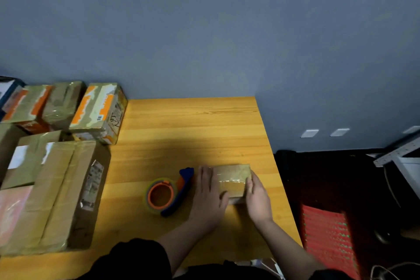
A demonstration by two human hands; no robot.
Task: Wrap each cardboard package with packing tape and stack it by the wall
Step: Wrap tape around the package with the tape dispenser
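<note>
- A small cardboard package (231, 179) is seen lying flat on the wooden table (193, 120), toward the near right part, with glossy tape already visible across its top.
- Its long axis appears to run left to right, though foreshortening makes this hard to confirm.
- It is bracketed by both hands: left hand (209, 195) laid flat against its left end with fingers straight, thumb reaching under the near edge; right hand (256, 198) wrapped on its right end, fingers curled over the edge.
- Both hands are equally near; package sits directly ahead of them, between the palms.
- Tape dispenser (168, 191) is parked just left of the left hand, nobody holding it.
- Stacked packages (68, 143) are ranged along the table's left side up to the grey wall (204, 29); a move there would go left and away.
- Not resolvable: package's underside and near face, whether tape is fully wrapped, the tape's loose end.
</note>
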